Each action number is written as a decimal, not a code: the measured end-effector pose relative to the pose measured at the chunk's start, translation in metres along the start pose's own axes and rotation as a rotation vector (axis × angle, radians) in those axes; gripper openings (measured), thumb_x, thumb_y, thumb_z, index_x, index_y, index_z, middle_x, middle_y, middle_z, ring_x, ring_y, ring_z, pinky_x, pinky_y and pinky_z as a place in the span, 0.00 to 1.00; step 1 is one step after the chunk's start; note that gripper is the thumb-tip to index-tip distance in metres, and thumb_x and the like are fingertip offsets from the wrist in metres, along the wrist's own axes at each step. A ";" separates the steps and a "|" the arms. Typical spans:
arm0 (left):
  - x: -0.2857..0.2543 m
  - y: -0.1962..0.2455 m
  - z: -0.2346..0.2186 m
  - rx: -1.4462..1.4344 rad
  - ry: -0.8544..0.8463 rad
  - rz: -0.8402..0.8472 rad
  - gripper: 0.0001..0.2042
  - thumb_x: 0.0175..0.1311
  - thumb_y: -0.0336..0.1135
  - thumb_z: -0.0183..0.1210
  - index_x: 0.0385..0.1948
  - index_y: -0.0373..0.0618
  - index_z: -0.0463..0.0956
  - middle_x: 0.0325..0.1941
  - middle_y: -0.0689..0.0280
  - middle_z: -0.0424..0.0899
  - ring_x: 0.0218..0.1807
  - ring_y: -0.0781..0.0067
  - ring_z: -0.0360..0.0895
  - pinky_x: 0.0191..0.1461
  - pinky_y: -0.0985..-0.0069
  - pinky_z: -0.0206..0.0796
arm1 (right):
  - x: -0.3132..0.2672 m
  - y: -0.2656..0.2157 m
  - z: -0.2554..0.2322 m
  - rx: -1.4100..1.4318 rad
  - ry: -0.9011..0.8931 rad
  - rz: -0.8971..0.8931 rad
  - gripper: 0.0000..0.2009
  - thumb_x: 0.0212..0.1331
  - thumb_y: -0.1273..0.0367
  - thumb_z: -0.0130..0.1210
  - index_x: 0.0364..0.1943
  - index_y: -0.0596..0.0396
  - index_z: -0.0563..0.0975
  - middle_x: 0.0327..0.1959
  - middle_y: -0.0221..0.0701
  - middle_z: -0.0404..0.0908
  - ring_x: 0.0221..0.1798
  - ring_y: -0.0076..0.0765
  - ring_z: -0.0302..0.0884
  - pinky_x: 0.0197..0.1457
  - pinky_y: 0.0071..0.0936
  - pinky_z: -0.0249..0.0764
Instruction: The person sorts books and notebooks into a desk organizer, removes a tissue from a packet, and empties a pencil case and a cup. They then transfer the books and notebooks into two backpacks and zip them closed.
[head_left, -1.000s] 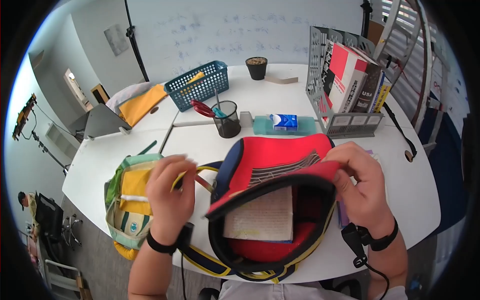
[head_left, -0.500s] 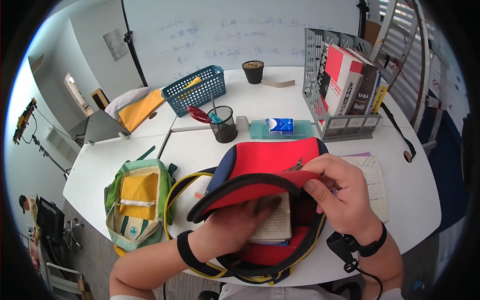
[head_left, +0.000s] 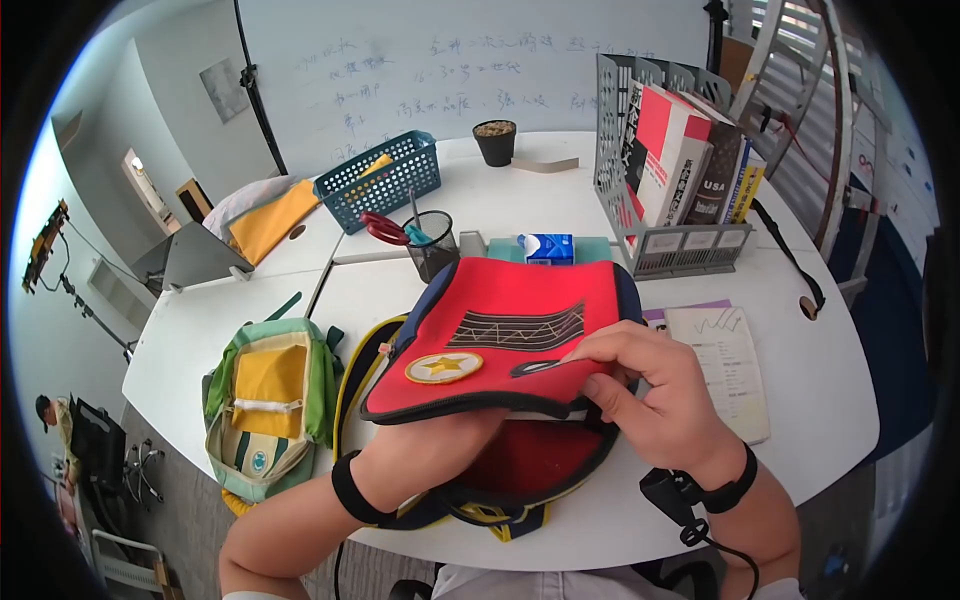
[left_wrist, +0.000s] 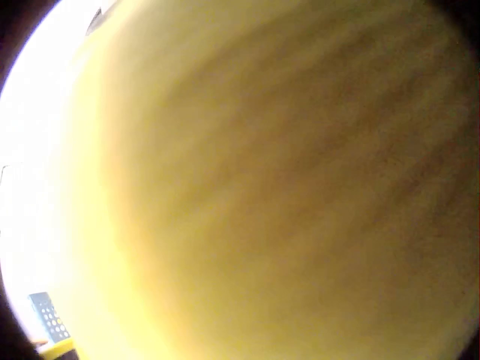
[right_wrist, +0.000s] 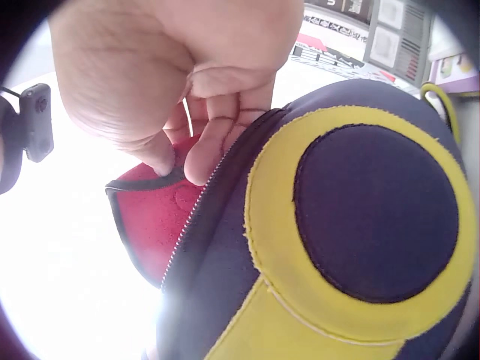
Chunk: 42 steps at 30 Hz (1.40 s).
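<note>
In the head view a red and navy backpack [head_left: 520,300] lies at the table's front, its zipped flap raised over a dark red interior. My right hand [head_left: 655,400] pinches the flap's right edge between thumb and fingers. In the right wrist view that hand [right_wrist: 187,82] grips the red edge [right_wrist: 150,217] beside the navy side with its yellow ring [right_wrist: 262,217]. The left hand [head_left: 435,455] reaches under the flap into the bag; its fingers are hidden. Only a blurred, close surface fills most of the left wrist view.
A green and yellow backpack [head_left: 270,405] lies to the left. Behind stand a mesh pen cup [head_left: 433,250], a teal basket [head_left: 385,185], a blue-white box [head_left: 547,249], a potted plant [head_left: 495,145] and a grey book rack [head_left: 690,250]. An open notebook [head_left: 725,380] lies right.
My left hand has moved from left of the bag into its opening. The flap has come down lower, hiding the book inside, while my right hand keeps its pinch on the edge.
</note>
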<state>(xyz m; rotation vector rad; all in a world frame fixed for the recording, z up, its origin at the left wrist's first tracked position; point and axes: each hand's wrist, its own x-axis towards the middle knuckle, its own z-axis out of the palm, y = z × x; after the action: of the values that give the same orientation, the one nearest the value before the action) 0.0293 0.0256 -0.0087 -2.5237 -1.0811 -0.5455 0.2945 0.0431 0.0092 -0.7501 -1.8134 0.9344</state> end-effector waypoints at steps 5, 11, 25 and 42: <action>-0.005 -0.006 -0.026 -0.072 0.167 0.055 0.24 0.48 0.37 0.76 0.53 0.55 0.87 0.46 0.65 0.90 0.43 0.59 0.90 0.46 0.66 0.82 | -0.003 0.006 -0.001 -0.044 0.039 -0.100 0.11 0.69 0.79 0.63 0.53 0.60 0.84 0.46 0.35 0.86 0.36 0.28 0.83 0.41 0.24 0.79; -0.068 -0.011 -0.123 -0.019 0.389 -0.270 0.27 0.42 0.56 0.75 0.35 0.41 0.86 0.24 0.67 0.84 0.24 0.68 0.82 0.33 0.74 0.73 | -0.004 0.011 -0.010 -0.077 0.012 -0.070 0.12 0.66 0.79 0.64 0.52 0.59 0.85 0.47 0.36 0.86 0.36 0.29 0.86 0.42 0.24 0.80; -0.035 -0.002 -0.147 0.305 0.778 -0.339 0.33 0.66 0.55 0.72 0.59 0.32 0.79 0.50 0.55 0.89 0.49 0.60 0.88 0.55 0.64 0.80 | -0.022 -0.008 -0.029 0.948 -0.316 0.300 0.42 0.74 0.43 0.53 0.81 0.59 0.62 0.68 0.42 0.82 0.63 0.39 0.86 0.69 0.39 0.80; -0.003 -0.050 -0.027 -0.218 -0.530 -0.831 0.34 0.69 0.64 0.65 0.42 0.30 0.85 0.30 0.43 0.88 0.38 0.42 0.89 0.45 0.54 0.79 | -0.093 0.037 -0.171 0.568 0.315 0.471 0.35 0.65 0.69 0.50 0.78 0.66 0.62 0.73 0.53 0.74 0.70 0.50 0.80 0.75 0.44 0.76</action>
<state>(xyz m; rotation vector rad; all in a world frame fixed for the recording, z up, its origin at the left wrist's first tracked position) -0.0154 0.0444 0.0209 -2.3539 -2.4128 -0.1703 0.4902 0.0350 -0.0170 -0.9038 -1.0310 1.4608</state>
